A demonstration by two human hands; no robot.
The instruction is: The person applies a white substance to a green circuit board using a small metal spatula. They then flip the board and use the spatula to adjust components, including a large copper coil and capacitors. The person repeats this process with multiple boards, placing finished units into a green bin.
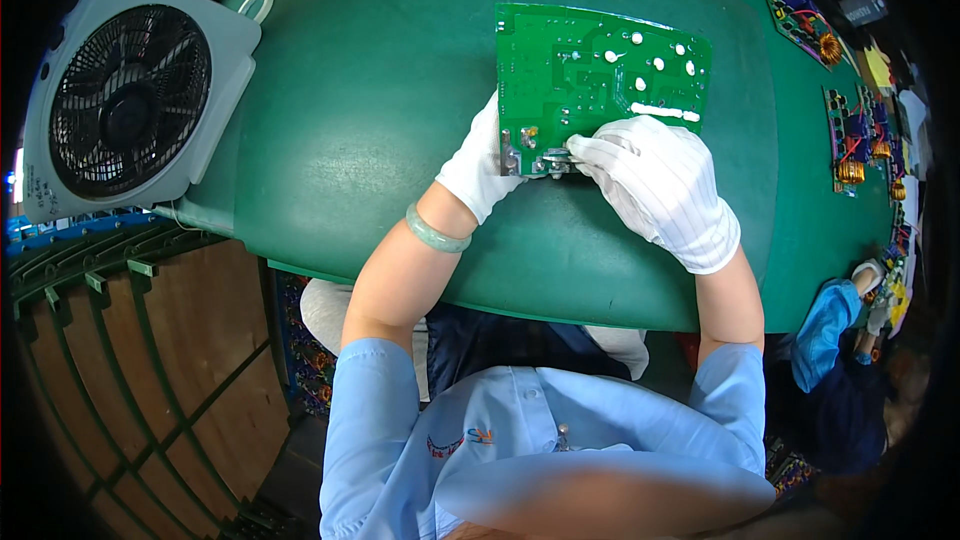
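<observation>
A green circuit board (pixel 570 80) is held up over the table, its solder side showing with white blobs and a white strip on the right part. My left hand (pixel 480 162), in a white glove, grips the board at its lower left edge; most of its fingers are hidden behind it. My right hand (pixel 652 175), in a striped white glove, is closed with its fingertips pinched at the board's bottom edge. There they meet a small shiny metal piece (pixel 557 158). Whether that piece is a tool or part of the board, I cannot tell.
A grey box fan (pixel 130 105) stands at the left on the green table (pixel 370 140). More circuit boards with copper coils, such as one board (pixel 800 22), lie along the right edge. At far right sits another person with a blue sleeve (pixel 828 330). A slatted rack (pixel 150 360) is at lower left.
</observation>
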